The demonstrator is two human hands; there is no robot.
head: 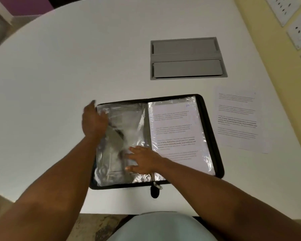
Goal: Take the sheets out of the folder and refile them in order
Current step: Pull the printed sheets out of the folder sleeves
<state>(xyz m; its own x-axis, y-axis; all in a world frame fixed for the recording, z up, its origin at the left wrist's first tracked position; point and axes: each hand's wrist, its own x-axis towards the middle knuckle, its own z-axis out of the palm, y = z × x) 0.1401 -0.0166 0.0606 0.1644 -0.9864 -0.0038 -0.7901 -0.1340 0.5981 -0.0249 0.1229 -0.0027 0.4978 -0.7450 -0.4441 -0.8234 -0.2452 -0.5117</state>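
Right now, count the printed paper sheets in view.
2. One white printed sheet lies loose on the white table, right of the black zip folder; one sits in its right-hand clear sleeve. Others may hide underneath.

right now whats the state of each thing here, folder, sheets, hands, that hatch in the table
folder: unzipped, lying open flat on the table
plastic sleeves: empty, crumpled, on the folder's left side
filed sheet: inside a sleeve on the right side
loose sheet: out of the folder, flat on the table
left hand: at the sleeves' left edge, blurred
right hand: flat, pressing the sleeves
hatch: closed
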